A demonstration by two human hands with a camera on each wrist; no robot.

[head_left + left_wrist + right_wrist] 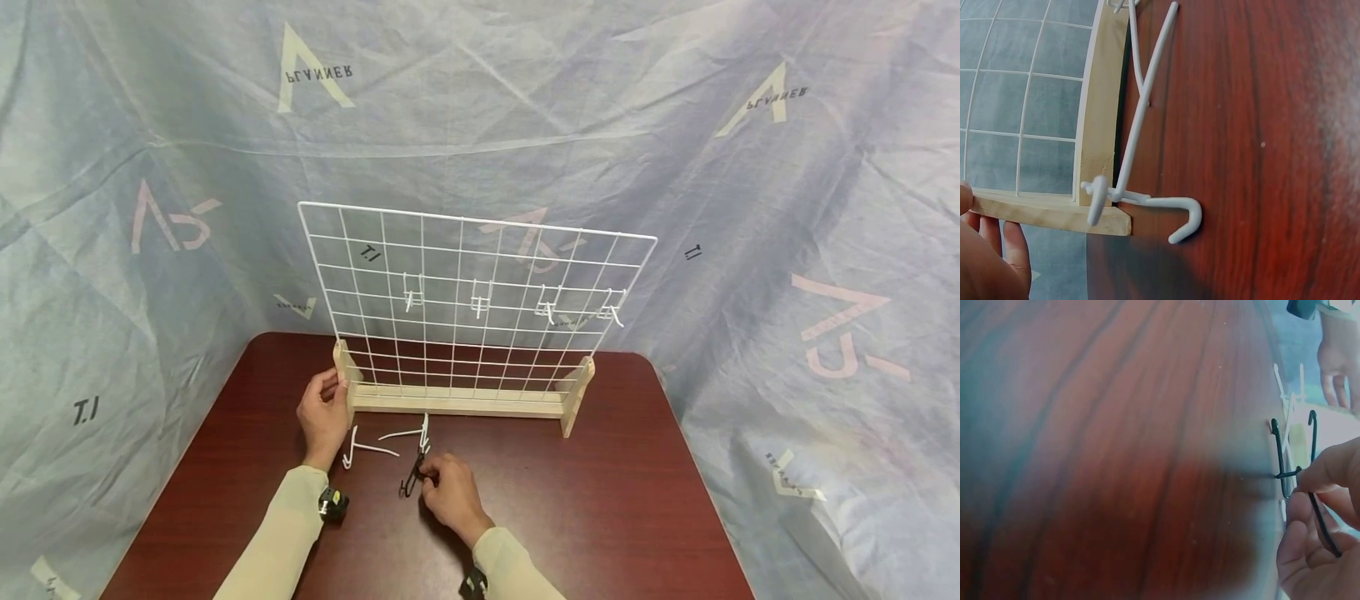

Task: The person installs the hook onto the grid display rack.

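Note:
A white wire grid panel [442, 292] stands upright in a wooden stand [457, 403]. At the stand's left end, my left hand [325, 414] grips the wooden side piece [1054, 214], thumb on one face and fingers on the other. My right hand [453, 493] pinches a black metal hook [1280, 450] between thumb and fingers, low over the table. Part of this hook is hidden by the fingers. Close by, two white hooks [371, 448] lie on the table between the hands, in front of the stand.
Several white hooks [480, 302] hang in a row across the grid's middle. The dark red wooden table [622, 500] extends right of the stand. Grey printed sheeting [480, 100] encloses the table at the back and sides.

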